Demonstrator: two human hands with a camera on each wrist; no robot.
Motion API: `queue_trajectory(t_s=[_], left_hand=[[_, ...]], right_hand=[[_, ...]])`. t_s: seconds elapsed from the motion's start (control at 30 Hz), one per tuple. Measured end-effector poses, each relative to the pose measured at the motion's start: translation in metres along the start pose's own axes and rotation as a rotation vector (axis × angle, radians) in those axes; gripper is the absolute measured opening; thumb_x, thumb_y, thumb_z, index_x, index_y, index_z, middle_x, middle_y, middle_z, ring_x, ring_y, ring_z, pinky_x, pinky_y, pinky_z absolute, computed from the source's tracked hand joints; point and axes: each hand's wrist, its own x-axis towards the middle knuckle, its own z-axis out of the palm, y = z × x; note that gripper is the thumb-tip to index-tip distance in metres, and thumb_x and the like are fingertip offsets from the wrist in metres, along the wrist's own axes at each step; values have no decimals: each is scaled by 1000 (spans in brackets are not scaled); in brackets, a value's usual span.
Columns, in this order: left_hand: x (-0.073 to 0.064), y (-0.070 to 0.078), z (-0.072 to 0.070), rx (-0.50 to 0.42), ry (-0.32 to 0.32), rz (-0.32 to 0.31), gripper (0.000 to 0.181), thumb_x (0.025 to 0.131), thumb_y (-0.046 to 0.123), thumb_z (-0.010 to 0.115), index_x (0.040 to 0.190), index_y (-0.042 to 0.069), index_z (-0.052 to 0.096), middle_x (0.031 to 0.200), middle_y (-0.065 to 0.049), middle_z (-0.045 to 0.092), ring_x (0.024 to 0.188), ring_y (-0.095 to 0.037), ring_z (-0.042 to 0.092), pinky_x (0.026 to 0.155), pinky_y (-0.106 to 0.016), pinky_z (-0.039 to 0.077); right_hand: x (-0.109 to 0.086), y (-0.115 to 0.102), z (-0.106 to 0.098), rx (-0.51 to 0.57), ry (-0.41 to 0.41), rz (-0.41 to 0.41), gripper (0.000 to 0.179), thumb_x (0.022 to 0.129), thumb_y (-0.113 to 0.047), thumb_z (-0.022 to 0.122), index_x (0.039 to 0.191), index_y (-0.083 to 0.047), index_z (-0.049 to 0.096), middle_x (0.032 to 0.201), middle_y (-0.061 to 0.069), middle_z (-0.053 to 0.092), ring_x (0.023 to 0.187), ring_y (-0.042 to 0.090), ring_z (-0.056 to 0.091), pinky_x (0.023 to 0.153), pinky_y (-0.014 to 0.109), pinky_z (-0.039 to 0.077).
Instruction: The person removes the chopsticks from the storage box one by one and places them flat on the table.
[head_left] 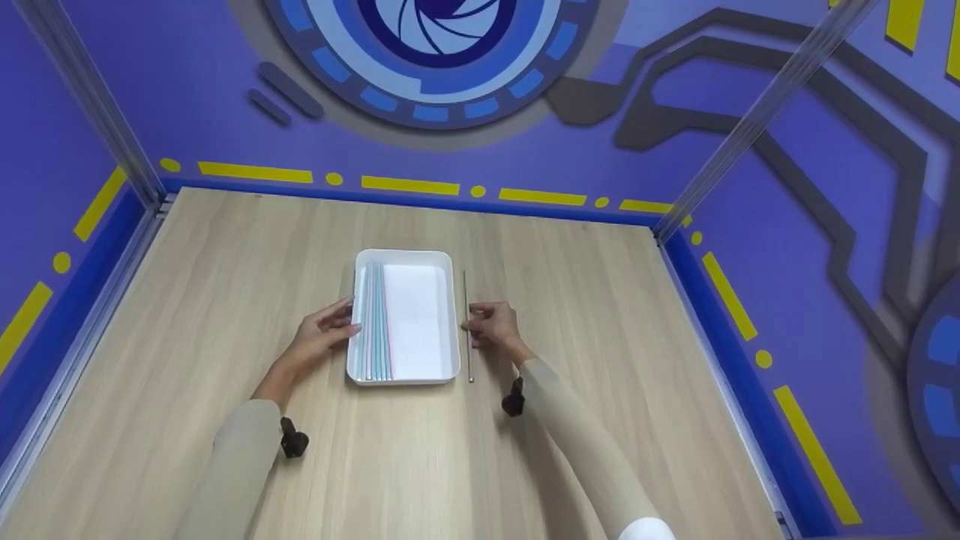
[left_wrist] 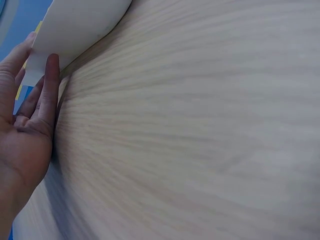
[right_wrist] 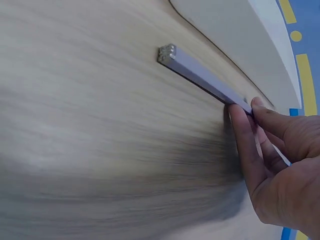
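Note:
A white rectangular tray (head_left: 420, 319) stands on the table, with several slim pale-blue chopsticks (head_left: 376, 322) lying lengthwise along its left side. My left hand (head_left: 319, 330) is at the tray's left wall. In the left wrist view, its fingers (left_wrist: 50, 90) look fairly straight against the outer wall, with the thumb up near the rim. To the right of the tray, my right hand (head_left: 495, 326) pinches a single greyish chopstick (right_wrist: 205, 77) between thumb and fingers. This chopstick runs roughly parallel to the tray's right wall, close above the table, its square, patterned end pointing toward me.
The light wood table (head_left: 600, 360) extends around the tray on every side. Purple panels (head_left: 525, 161) with yellow markings and metal corner posts enclose its back and sides. Black wrist devices (head_left: 292, 439) hang at both sleeves.

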Motion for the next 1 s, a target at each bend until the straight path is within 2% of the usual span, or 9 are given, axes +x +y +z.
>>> queue_trajectory(t_s=[0.3, 0.47, 0.6, 0.73, 0.83, 0.9, 1.0], left_hand=[[0, 2, -3, -22, -4, -4, 72, 97, 23, 72, 160, 18, 36, 157, -19, 44, 139, -35, 49, 98, -19, 53], [0, 3, -5, -32, -2, 7, 72, 97, 20, 72, 159, 15, 36, 156, -20, 45, 137, -35, 49, 95, -15, 53], [1, 2, -4, -56, -8, 10, 72, 97, 19, 72, 159, 14, 36, 156, -20, 45, 135, -32, 50, 94, -14, 53], [2, 0, -3, -63, -12, 8, 73, 97, 20, 72, 160, 15, 35, 157, -19, 44, 135, -31, 50, 94, -14, 53], [2, -1, -2, -68, -11, 8, 72, 97, 19, 72, 160, 15, 35, 157, -20, 44, 135, -32, 50, 95, -15, 53], [1, -1, -2, -57, -12, 7, 73, 97, 20, 72, 160, 15, 35, 157, -19, 44, 135, -31, 50, 95, -15, 53], [0, -1, -1, -36, -9, -10, 73, 97, 24, 72, 160, 17, 36, 157, -17, 45, 134, -29, 51, 94, -17, 54]], right_hand=[[2, 1, 5, -18, 27, 15, 51, 84, -5, 83, 133, -5, 68, 95, 10, 75, 64, 11, 69, 55, 25, 61], [-1, -4, 3, -36, 13, -19, 53, 86, -7, 81, 136, -1, 64, 112, 18, 75, 74, 13, 73, 61, 26, 62], [-2, -9, -3, -61, 7, -61, 49, 89, -6, 79, 134, 3, 64, 110, 20, 76, 80, 20, 76, 68, 33, 64], [-1, -20, -7, -112, 5, -123, 38, 90, -1, 74, 126, 7, 67, 99, 21, 78, 85, 30, 77, 72, 36, 65], [0, -32, -8, -152, 4, -176, 34, 90, 1, 73, 123, 10, 68, 99, 23, 77, 88, 36, 77, 76, 39, 65], [-1, -42, -8, -161, 4, -197, 35, 90, 0, 74, 123, 10, 68, 100, 24, 76, 89, 38, 76, 79, 42, 64], [-3, -56, -6, -113, -29, -187, 39, 92, -1, 73, 128, 11, 65, 103, 25, 75, 88, 38, 75, 81, 48, 64]])
